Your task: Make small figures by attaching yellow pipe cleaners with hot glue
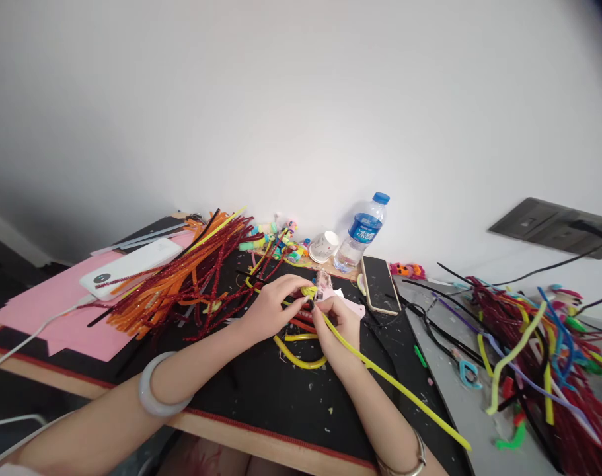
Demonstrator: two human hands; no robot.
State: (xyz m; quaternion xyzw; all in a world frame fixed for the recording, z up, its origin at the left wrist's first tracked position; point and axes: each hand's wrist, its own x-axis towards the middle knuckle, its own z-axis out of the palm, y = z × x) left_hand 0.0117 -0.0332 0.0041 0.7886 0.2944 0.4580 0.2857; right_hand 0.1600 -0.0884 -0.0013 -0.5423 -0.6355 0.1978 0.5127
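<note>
Over the black mat (281,396) on the counter (241,435), both hands close together, fingertips nearly meeting. Left hand (275,305) pinching a small yellow wound piece (308,291); right hand (338,327) gripping a long yellow stem (404,390), which runs past the right wrist to lower right. Whether stem and wound piece join: hidden by fingers, cannot tell. Dark bit between fingertips, too small to identify. Bent yellow stem (301,364) lies on mat just below the hands. Behind: paper cup (323,247), water bottle (361,231) upright beside it, phone (381,284) lying flat near bottle. Left side: orange and dark red stems (154,297) heaped partly over white device (132,264) and pink paper (43,304). Right side: mixed-colour stem pile (573,410)
</note>
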